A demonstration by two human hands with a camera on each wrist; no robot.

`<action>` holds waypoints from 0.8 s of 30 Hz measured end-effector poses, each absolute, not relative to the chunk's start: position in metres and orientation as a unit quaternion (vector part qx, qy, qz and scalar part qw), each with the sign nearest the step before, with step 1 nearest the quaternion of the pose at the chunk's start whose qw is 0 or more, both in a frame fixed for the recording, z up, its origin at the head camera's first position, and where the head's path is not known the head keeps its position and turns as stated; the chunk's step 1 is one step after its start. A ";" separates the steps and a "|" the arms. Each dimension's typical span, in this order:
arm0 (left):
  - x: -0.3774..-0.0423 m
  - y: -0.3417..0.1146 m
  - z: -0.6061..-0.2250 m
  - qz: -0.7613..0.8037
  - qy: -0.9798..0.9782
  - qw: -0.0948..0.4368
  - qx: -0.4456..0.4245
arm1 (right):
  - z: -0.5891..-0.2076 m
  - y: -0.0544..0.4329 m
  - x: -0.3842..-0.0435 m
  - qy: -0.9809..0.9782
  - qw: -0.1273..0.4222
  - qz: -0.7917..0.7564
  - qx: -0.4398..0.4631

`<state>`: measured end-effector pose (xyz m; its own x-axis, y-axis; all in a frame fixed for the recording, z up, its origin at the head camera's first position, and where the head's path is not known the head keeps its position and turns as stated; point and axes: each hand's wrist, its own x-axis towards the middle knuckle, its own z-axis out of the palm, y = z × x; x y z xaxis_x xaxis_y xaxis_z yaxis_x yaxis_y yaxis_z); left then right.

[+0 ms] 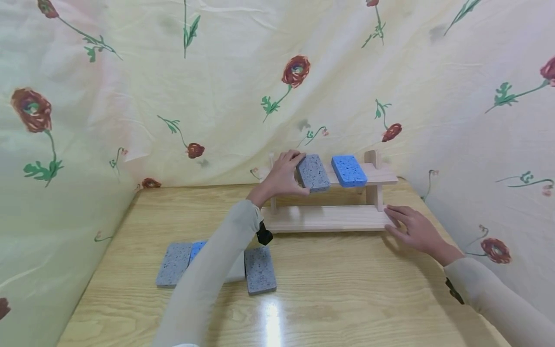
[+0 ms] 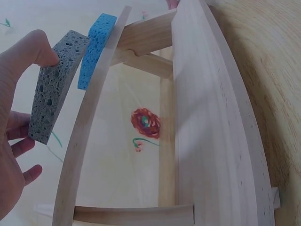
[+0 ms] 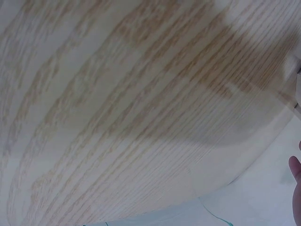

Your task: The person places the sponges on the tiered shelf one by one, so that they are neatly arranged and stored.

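My left hand (image 1: 284, 176) pinches a grey speckled sponge (image 1: 313, 173) between thumb and fingers at the upper board of a small two-tier wooden shelf (image 1: 325, 219). In the left wrist view a gap shows between this grey sponge (image 2: 56, 84) and the board, so it is held just above it. To its right, a blue sponge (image 1: 349, 171) lies on the upper board. My right hand (image 1: 412, 229) rests with its fingers extended against the right end of the lower board. Only a bit of that hand (image 3: 296, 183) enters the right wrist view.
On the table (image 1: 338, 289) at front left lie a grey sponge (image 1: 174, 265), a partly hidden blue sponge (image 1: 197, 249), a whitish block (image 1: 236, 270) and another grey sponge (image 1: 260, 271). My left sleeve crosses over some of them. Flower-patterned cloth (image 1: 234, 96) hangs behind and beside the table.
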<state>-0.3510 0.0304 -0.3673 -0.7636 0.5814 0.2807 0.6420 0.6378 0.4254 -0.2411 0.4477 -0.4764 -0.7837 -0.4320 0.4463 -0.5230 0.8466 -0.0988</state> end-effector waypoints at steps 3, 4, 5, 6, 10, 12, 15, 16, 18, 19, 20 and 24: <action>-0.352 0.032 -0.368 -0.255 -0.903 0.057 -0.340 | -0.477 0.448 -0.241 -0.939 0.207 0.110 0.253; -0.352 0.033 -0.368 -0.254 -0.904 0.056 -0.341 | -0.477 0.448 -0.241 -0.939 0.207 0.111 0.253; -0.353 0.034 -0.368 -0.252 -0.904 0.055 -0.340 | -0.478 0.448 -0.241 -0.938 0.207 0.111 0.253; -0.353 0.034 -0.368 -0.249 -0.905 0.056 -0.340 | -0.478 0.448 -0.241 -0.938 0.208 0.111 0.254; -0.355 0.037 -0.367 -0.242 -0.907 0.056 -0.342 | -0.477 0.449 -0.241 -0.937 0.212 0.111 0.256; -0.356 0.037 -0.366 -0.242 -0.906 0.057 -0.343 | -0.477 0.448 -0.241 -0.937 0.213 0.112 0.255; -0.358 0.039 -0.366 -0.244 -0.905 0.059 -0.344 | -0.476 0.446 -0.240 -0.937 0.212 0.113 0.253; -0.359 0.040 -0.366 -0.245 -0.904 0.059 -0.344 | -0.475 0.446 -0.240 -0.937 0.212 0.114 0.253; -0.360 0.041 -0.366 -0.247 -0.904 0.059 -0.344 | -0.474 0.445 -0.239 -0.937 0.212 0.118 0.252; -0.360 0.042 -0.367 -0.248 -0.904 0.059 -0.344 | -0.474 0.444 -0.239 -0.937 0.213 0.119 0.252; -0.361 0.043 -0.367 -0.249 -0.904 0.059 -0.343 | -0.473 0.444 -0.239 -0.937 0.212 0.119 0.251; -0.363 0.044 -0.370 -0.249 -0.904 0.059 -0.343 | -0.472 0.444 -0.238 -0.938 0.209 0.121 0.250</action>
<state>-0.3628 0.0442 -0.3697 -0.7574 0.5912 0.2771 0.6497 0.6404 0.4096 -0.2376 0.4438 -0.4721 -0.7874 -0.4191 0.4521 -0.5201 0.8453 -0.1223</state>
